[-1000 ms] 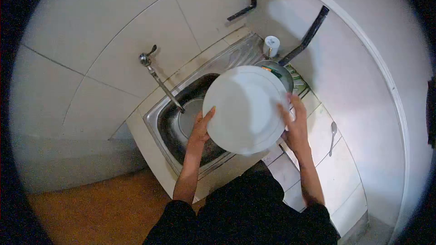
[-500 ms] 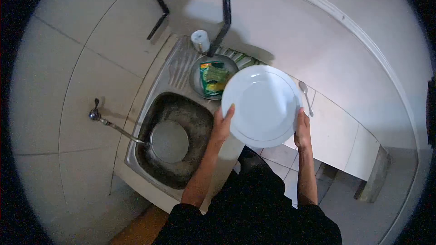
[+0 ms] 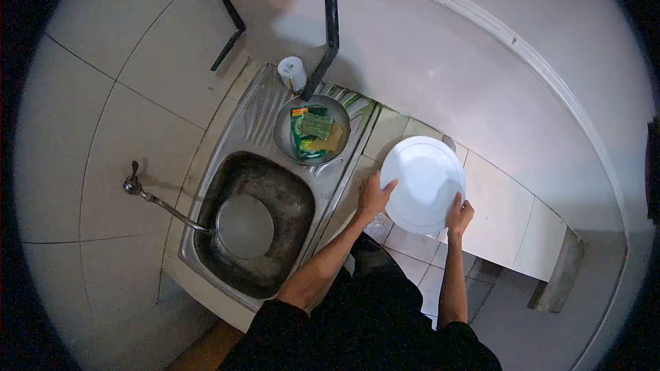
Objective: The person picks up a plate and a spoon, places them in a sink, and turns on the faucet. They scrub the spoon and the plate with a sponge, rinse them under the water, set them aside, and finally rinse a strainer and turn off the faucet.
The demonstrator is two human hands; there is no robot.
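Observation:
Over the tiled counter to the right of the sink, a white plate [image 3: 423, 184] with a wide rim is held between both hands. My left hand [image 3: 375, 198] grips its left edge, thumb on the rim and fingers partly hidden. At the lower right edge, my right hand [image 3: 459, 218] is closed on the rim. A spoon [image 3: 449, 143] lies behind the plate, with most of it covered. Near my left hand, under the plate's lower left side, something clear and shiny [image 3: 378, 225] shows in part.
A steel sink [image 3: 302, 185] on the left contains a round grey basin [image 3: 245, 227] below a wall tap [image 3: 168, 209]. A metal dish [image 3: 337, 111] with a green packet and sponge [image 3: 316, 126] rests on the drainboard. Behind it stand a white mug [image 3: 292, 73] and a black bracket [image 3: 331, 20].
Both hands have carried the plate rightward and down toward the counter, so it looks smaller and now covers most of the spoon. The camera view has shifted slightly.

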